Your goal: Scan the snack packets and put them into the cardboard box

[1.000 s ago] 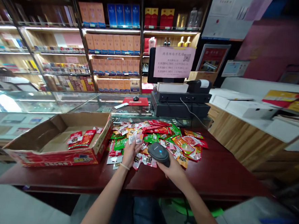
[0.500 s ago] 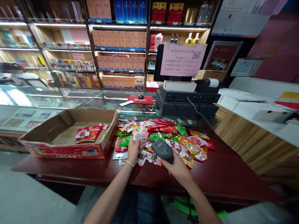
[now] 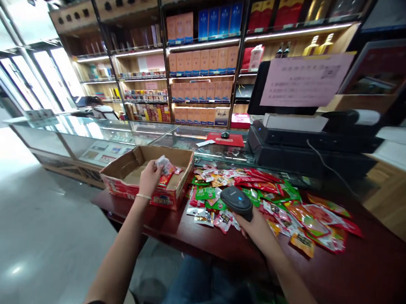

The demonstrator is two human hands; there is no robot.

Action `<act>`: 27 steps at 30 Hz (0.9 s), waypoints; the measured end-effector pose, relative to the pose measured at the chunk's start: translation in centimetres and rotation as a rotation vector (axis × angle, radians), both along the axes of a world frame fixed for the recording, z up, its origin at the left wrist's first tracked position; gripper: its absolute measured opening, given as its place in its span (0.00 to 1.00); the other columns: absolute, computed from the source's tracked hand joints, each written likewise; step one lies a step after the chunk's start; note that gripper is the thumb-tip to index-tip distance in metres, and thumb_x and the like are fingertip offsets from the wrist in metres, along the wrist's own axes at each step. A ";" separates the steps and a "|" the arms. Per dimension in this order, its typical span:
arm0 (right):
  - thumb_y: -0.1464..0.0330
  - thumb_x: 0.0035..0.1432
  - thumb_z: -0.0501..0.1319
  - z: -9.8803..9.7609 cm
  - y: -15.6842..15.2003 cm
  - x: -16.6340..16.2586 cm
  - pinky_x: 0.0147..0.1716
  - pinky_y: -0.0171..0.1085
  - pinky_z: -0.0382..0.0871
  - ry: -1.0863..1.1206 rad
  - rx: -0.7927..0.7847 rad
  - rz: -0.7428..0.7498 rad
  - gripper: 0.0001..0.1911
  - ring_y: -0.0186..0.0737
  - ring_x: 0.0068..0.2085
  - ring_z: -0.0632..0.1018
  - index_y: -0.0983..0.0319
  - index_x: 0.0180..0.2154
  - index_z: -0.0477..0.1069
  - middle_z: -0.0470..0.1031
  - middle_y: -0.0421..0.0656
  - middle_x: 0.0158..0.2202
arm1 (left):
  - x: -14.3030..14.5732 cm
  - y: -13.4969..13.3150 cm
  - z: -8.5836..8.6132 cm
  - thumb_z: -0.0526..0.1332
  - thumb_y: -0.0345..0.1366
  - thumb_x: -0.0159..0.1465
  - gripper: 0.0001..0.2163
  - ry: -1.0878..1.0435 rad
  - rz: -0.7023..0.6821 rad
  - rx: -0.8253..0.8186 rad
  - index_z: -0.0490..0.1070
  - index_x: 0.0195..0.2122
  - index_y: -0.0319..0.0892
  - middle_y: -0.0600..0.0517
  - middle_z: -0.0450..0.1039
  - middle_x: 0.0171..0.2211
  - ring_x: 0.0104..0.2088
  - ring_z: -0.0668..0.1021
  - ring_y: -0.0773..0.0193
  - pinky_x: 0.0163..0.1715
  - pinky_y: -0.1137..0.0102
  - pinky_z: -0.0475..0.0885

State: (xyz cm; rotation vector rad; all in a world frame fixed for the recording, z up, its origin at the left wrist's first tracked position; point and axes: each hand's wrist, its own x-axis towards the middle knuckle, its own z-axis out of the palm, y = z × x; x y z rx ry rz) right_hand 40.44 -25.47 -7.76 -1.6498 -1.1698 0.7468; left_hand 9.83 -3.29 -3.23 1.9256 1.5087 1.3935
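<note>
My left hand (image 3: 149, 178) is closed on a small snack packet (image 3: 165, 166), pale and pinkish, held over the inside of an open cardboard box (image 3: 118, 183). Below it in the box lie a few red packets (image 3: 165, 181). My right hand (image 3: 255, 228) grips a dark barcode scanner (image 3: 236, 201) with a small blue light lit on its top. Under and around the scanner spreads a heap of snack packets (image 3: 205, 193) in green, red, white and orange. The scanner hides part of the heap.
The dark red table (image 3: 214, 246) carries box and packets. Behind it stand a glass counter (image 3: 149, 135), a red mat (image 3: 236, 140) with a mouse, and a monitor (image 3: 258, 89) with a pink sheet. Shelves of boxed goods line the wall. A person (image 3: 97, 106) is far left.
My left hand has carried the packet from above the heap leftward to over the box. My right hand still holds the scanner above the heap. The view has turned left.
</note>
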 end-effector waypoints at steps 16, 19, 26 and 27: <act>0.58 0.54 0.64 0.3 -1.5 1.2 0.18 0.35 0.62 0.016 0.005 -0.069 0.13 0.37 0.16 0.69 0.59 0.36 0.68 0.67 0.34 0.14 | 2.6 -3.4 -0.3 0.56 0.41 0.66 0.14 0.126 -0.170 0.147 0.76 0.47 0.43 0.48 0.80 0.44 0.42 0.81 0.59 0.46 0.67 0.74; 0.58 0.54 0.64 0.0 -3.2 2.7 0.17 0.34 0.61 0.026 0.001 -0.122 0.13 0.36 0.15 0.68 0.59 0.35 0.67 0.65 0.33 0.14 | 6.1 -6.0 -0.3 0.56 0.42 0.67 0.13 0.086 -0.289 0.184 0.76 0.46 0.44 0.49 0.80 0.43 0.41 0.81 0.61 0.46 0.67 0.74; 0.57 0.52 0.65 -1.8 -8.6 7.0 0.14 0.33 0.59 0.056 0.017 -0.307 0.15 0.35 0.13 0.67 0.58 0.33 0.62 0.64 0.32 0.12 | 16.3 -11.2 -3.4 0.60 0.41 0.65 0.12 -0.019 -0.677 0.063 0.77 0.46 0.45 0.49 0.80 0.44 0.44 0.80 0.58 0.48 0.65 0.74; 0.56 0.52 0.65 -2.1 -9.6 7.7 0.14 0.33 0.59 0.048 0.015 -0.329 0.16 0.35 0.13 0.67 0.58 0.33 0.62 0.64 0.32 0.12 | 17.7 -11.9 -4.0 0.61 0.41 0.64 0.12 -0.044 -0.727 0.029 0.77 0.46 0.46 0.49 0.80 0.44 0.44 0.80 0.57 0.48 0.65 0.74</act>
